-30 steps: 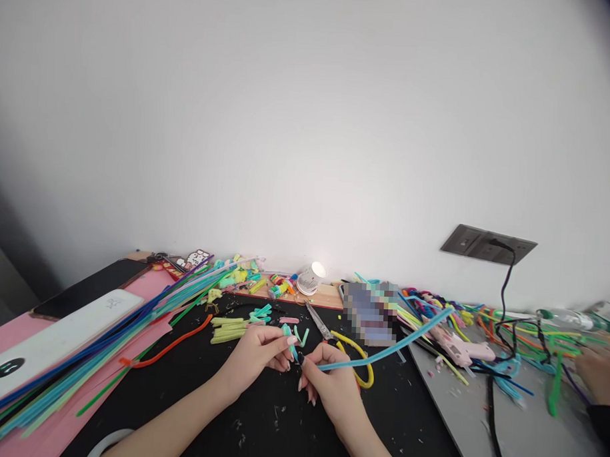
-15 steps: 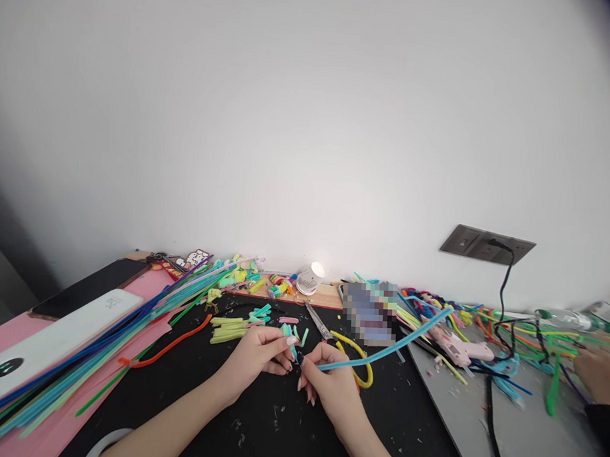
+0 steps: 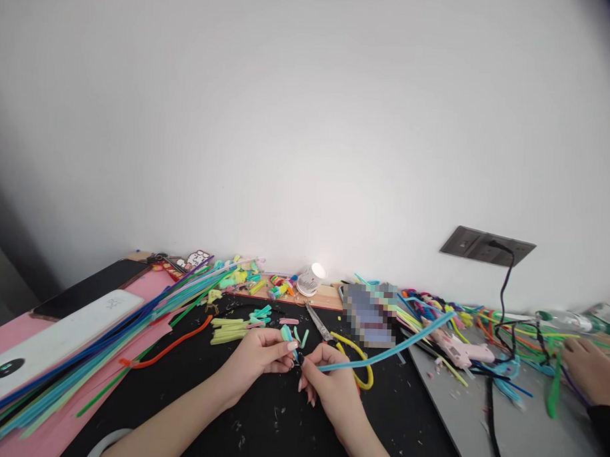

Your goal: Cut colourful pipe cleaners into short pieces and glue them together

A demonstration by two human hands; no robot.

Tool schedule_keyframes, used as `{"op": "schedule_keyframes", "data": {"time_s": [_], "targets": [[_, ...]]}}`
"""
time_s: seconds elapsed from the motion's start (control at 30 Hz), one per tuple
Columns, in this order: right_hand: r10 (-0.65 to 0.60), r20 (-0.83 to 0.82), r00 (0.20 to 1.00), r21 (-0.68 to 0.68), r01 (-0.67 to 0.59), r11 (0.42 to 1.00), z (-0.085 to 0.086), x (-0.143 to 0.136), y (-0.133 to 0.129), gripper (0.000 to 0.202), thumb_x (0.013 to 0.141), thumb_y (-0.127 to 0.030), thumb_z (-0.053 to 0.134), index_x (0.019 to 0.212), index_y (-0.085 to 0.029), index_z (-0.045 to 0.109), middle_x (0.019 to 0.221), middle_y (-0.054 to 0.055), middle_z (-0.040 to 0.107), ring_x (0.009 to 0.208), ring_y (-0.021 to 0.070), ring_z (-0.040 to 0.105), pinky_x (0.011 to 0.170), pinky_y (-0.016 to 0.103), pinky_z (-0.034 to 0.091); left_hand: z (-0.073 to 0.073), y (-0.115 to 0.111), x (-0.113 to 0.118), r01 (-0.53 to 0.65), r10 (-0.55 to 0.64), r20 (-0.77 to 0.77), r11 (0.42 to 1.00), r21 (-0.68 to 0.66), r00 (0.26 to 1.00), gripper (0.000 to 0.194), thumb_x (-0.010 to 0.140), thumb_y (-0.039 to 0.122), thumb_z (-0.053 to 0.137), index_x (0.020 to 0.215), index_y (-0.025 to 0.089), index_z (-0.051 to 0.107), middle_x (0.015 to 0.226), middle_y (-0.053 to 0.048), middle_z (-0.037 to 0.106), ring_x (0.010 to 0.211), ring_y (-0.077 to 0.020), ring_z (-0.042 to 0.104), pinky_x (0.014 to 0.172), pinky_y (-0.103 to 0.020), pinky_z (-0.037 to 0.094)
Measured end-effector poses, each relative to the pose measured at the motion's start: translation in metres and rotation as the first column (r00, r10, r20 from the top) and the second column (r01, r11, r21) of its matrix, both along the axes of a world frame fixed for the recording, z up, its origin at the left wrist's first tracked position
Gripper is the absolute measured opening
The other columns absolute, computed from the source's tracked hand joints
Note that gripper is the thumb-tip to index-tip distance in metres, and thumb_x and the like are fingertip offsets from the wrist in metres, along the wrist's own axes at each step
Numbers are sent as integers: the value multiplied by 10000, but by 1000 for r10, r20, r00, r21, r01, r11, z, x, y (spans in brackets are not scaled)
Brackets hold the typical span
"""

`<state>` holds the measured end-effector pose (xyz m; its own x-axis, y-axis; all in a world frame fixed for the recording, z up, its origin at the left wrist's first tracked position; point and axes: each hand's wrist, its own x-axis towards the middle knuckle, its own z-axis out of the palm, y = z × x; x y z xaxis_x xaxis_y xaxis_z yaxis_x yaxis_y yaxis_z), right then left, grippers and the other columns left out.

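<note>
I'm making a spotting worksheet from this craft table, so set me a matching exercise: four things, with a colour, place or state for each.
Things
1. Long blue stem
2. Glue gun
3. Socket panel
4. Orange stem

Descriptions
A. On the wall, with a black plug in it
B. Lying to the left of the left hand
C. Held in the right hand
D. Pale pink

Pairs: 1-C, 2-D, 3-A, 4-B

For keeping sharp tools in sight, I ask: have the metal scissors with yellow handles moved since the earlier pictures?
No. The metal scissors with yellow handles show no visible shift in any direction, judged against the dark rectangular wall socket.
</note>
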<state>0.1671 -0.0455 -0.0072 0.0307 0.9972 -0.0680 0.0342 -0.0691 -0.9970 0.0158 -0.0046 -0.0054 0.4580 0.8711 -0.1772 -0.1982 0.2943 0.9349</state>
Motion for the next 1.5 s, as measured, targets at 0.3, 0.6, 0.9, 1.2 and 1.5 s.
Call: {"op": "schedule_keyframes", "data": {"time_s": [0.3, 0.6, 0.9, 1.2, 1.5], "targets": [[9, -1, 1000, -1, -9, 1000, 1, -1, 0, 243, 719, -302, 611, 586, -168, 459, 420, -22, 582, 284, 43, 405, 301, 142, 299, 7, -2, 2, -33, 33, -76, 999, -4, 997, 322, 656, 411, 705, 646, 106, 604, 593, -12, 620, 583, -122, 604, 606, -247, 505], [-1, 24, 1000, -6, 1, 1000, 0, -1, 1, 242, 713, -303, 608, 581, -170, 455, 413, -26, 575, 282, 43, 398, 296, 143, 295, 2, -1, 0, -10, 9, -27, 999, -38, 1000, 277, 656, 365, 721, 709, 103, 647, 648, -19, 636, 630, -120, 600, 684, -261, 505], [63, 11, 998, -23, -63, 998, 1, 0, 0, 224, 735, -321, 578, 622, -170, 457, 448, -23, 589, 286, 44, 406, 295, 141, 286, 0, 2, 1, 9, 2, -107, 995, 104, 994, 321, 699, 431, 658, 726, 115, 610, 583, 10, 583, 549, -100, 544, 586, -225, 459], [69, 30, 997, -101, -65, 993, 11, 7, -1, 321, 752, -412, 545, 554, -187, 430, 352, -89, 394, 286, 35, 266, 292, 159, 167, 1, 2, -3, 136, -109, -130, 966, 219, 986, 288, 728, 405, 623, 687, 135, 534, 536, 33, 531, 500, -102, 509, 537, -224, 429], [111, -52, 992, 18, -110, 994, 6, 12, 3, 384, 748, -481, 572, 575, -190, 389, 440, -90, 345, 379, 42, 224, 390, 197, 155, 4, -4, -5, 377, -335, -200, 896, 236, 921, 238, 754, 333, 596, 630, 152, 504, 520, 42, 501, 490, -102, 492, 519, -224, 433]]}}
